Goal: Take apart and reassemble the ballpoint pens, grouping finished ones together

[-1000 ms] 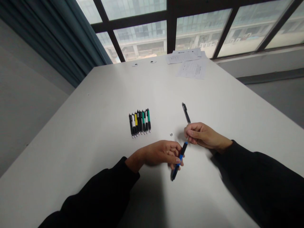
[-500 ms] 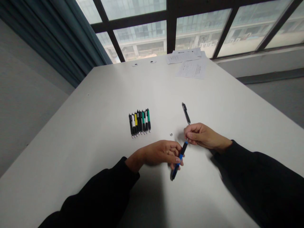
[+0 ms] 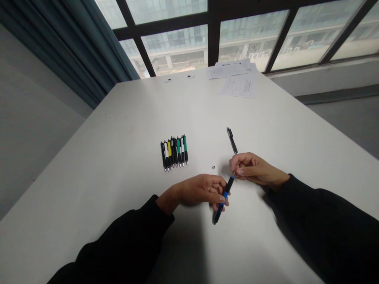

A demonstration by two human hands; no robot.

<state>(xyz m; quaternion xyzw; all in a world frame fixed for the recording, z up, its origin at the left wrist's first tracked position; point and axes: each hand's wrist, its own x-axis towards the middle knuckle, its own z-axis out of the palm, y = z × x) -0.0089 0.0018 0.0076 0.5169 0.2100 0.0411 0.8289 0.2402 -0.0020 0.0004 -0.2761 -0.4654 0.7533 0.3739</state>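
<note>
My left hand grips a blue and black pen around its middle, with its upper end slanting toward my right hand. The thumb and fingertips of my right hand are pinched at that end, where a thin tip shows; what exactly they hold is too small to make out. Just beyond my right hand a dark pen lies on the white table. To the left, several pens lie side by side in a row, with black, white, yellow and green barrels.
Printed papers lie at the table's far edge, in front of the window. Two small round fittings are left of them. A small hole sits between the pen row and my right hand.
</note>
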